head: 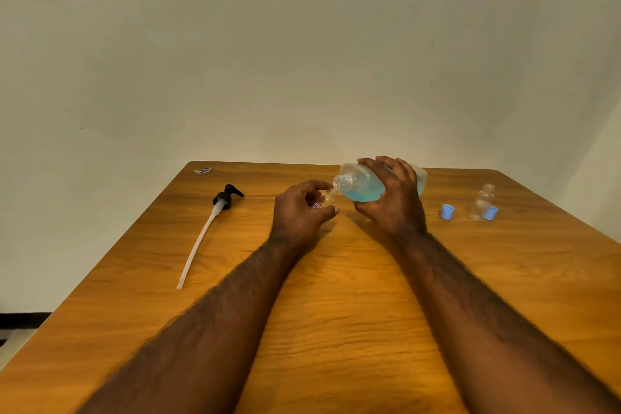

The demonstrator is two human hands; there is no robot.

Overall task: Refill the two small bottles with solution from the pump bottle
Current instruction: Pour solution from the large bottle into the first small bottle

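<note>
The right hand (393,202) wraps its fingers around the large bottle (366,183) of blue liquid, tipped with its open neck over a small bottle (327,198) pinched in the left hand (299,212). Pump head (225,198), two blue caps (447,211) and another small bottle (482,202) rest on the wooden worktop (336,312).

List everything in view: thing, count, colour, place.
pump bottle: 1, clear with blue liquid, tilted, centre
held small bottle: 1, clear, at pump bottle's mouth
standing small bottle: 1, clear, far right
caps: 2, blue, right; second by standing small bottle
pump head: 1, black, white tube, lying left
scrap: 1, white-blue, far-left corner
table: 1, wood
wall: 1, off-white, behind
left hand: 1, pinches held small bottle
right hand: 1, grips pump bottle
</note>
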